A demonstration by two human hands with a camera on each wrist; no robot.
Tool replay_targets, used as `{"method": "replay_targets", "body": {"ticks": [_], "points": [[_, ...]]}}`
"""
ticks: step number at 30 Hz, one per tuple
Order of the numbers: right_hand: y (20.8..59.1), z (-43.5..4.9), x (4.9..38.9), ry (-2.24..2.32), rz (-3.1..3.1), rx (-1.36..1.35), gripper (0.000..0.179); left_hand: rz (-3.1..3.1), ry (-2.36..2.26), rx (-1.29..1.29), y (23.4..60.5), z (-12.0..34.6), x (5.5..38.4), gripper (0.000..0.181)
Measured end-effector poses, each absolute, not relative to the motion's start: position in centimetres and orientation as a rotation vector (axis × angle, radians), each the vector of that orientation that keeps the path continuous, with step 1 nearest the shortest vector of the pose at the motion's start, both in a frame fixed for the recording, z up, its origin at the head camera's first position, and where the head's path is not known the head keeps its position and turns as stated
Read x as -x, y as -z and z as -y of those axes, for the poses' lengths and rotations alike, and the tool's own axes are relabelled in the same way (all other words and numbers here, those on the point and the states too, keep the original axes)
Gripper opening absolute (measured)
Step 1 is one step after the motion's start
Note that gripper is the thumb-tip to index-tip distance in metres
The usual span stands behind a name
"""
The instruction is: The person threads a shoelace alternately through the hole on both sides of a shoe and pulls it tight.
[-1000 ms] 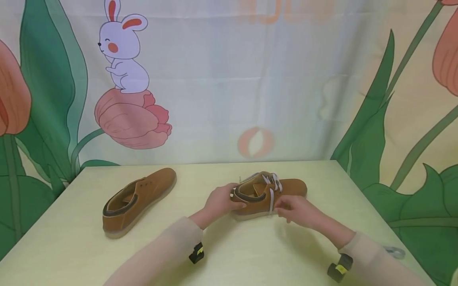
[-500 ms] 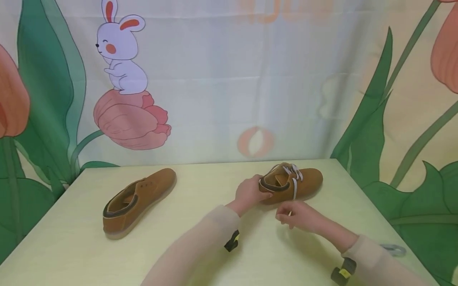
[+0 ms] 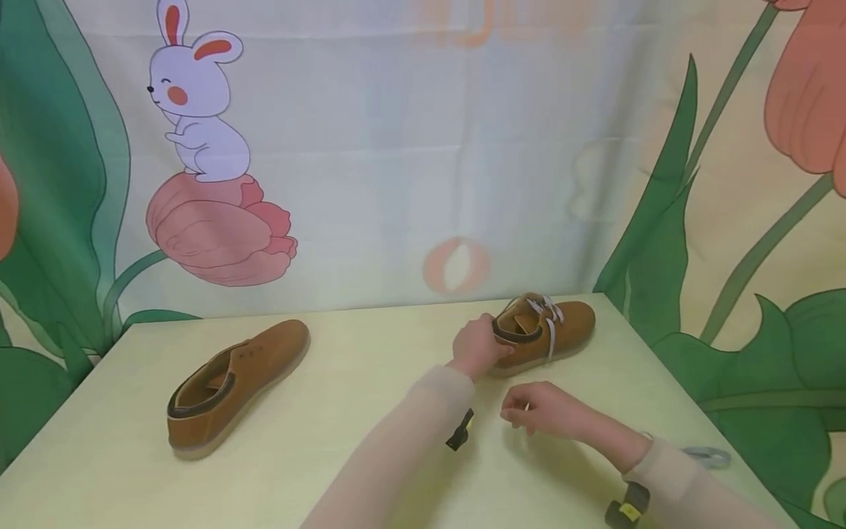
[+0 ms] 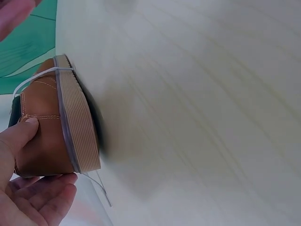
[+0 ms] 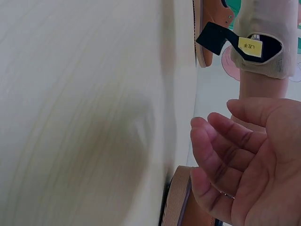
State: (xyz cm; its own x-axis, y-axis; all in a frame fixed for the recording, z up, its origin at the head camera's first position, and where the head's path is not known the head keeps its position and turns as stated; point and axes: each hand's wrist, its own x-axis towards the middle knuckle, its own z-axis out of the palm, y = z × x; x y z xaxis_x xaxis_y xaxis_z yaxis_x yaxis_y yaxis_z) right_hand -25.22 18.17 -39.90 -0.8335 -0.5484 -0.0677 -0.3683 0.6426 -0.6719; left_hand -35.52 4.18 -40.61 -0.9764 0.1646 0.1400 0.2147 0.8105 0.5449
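Observation:
A brown shoe [image 3: 573, 323] with pale laces [image 3: 551, 334] stands at the back right of the table, toe to the right. My left hand [image 3: 477, 345] grips its heel; in the left wrist view the thumb lies on the side and the fingers [image 4: 59, 200] curl behind the heel. One lace end hangs over the near side down to the ribbed sole [image 4: 77, 117]. In front of this shoe my right hand [image 3: 545, 408] hovers with loosely bent fingers and nothing in them. A matching brown shoe [image 3: 264, 360], with bare eyelets, lies at the left.
A light grey looped thing [image 3: 710, 457] lies near the table's right edge, beside the right sleeve. Behind the pale yellow table [image 3: 370, 411] hangs a cloth [image 3: 370, 147] printed with a rabbit and tulips. Each wrist carries a small black camera [image 3: 626, 507].
My left hand has moved the laced shoe right and back across the table. The right hand has drawn away from the lace toward the near side. The head view has turned slightly right.

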Motion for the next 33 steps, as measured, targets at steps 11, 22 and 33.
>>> {"method": "replay_targets", "body": {"ticks": [11,22,33], "points": [[39.9,-17.1,25.3,0.973,-2.554,0.772,0.018,2.964,0.962,0.515,38.1,1.0,33.8,0.088],[39.1,-15.8,26.0,0.877,-2.573,0.812,0.019,2.944,0.717,0.434,32.8,19.2,27.5,0.094],[39.3,-15.7,25.5,0.835,-2.522,0.811,0.015,3.123,0.62,-0.064,37.1,34.6,25.1,0.117]]}}
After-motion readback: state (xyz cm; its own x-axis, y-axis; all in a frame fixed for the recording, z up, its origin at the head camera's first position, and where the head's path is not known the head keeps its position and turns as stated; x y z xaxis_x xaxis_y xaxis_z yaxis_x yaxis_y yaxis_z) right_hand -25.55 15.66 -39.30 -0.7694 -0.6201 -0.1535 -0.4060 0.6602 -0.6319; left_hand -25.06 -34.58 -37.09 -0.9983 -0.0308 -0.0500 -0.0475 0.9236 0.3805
